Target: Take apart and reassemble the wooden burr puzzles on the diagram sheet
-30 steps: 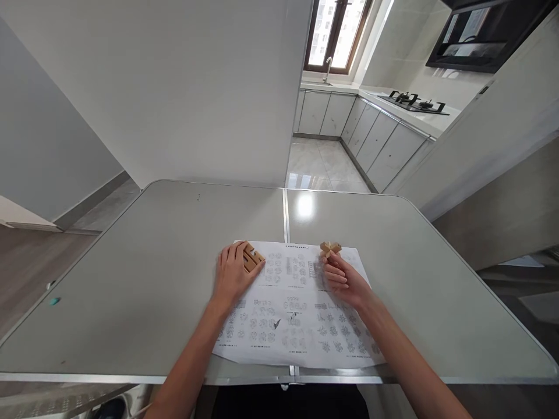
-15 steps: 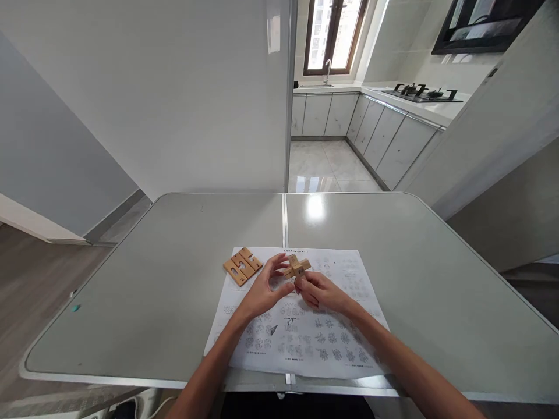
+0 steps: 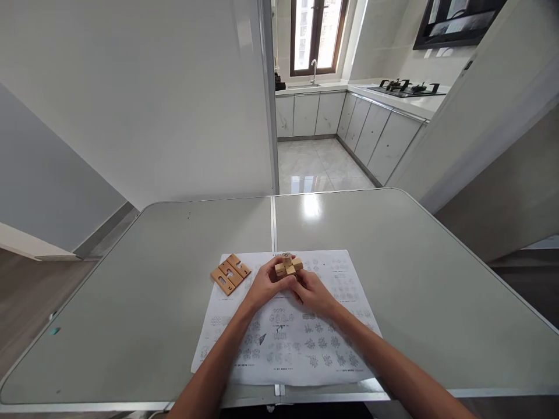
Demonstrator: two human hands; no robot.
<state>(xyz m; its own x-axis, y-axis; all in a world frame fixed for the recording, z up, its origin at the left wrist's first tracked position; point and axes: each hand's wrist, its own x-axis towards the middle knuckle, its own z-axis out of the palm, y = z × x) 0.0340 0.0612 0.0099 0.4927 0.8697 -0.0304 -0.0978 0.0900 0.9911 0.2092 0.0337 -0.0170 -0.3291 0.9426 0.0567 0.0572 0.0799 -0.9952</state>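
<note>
Both my hands meet over the upper middle of a printed instruction sheet [image 3: 301, 343] on the grey table. My left hand [image 3: 265, 285] and my right hand [image 3: 311, 291] are closed round a small wooden cross-shaped puzzle [image 3: 288, 267], held just above the paper. Three flat notched wooden pieces [image 3: 230, 273] lie side by side at the sheet's upper left corner, a hand's width left of my left hand.
The grey folding table [image 3: 414, 273] has a metal seam down its middle and rounded metal edges. A small teal object [image 3: 55, 331] lies near the left edge. A white partition wall stands behind the table; a kitchen with cabinets and a hob opens beyond.
My left hand left the flat wooden pieces and came right to join my right hand on the cross-shaped puzzle. The right hand brought the puzzle toward the sheet's middle. The view shifted slightly.
</note>
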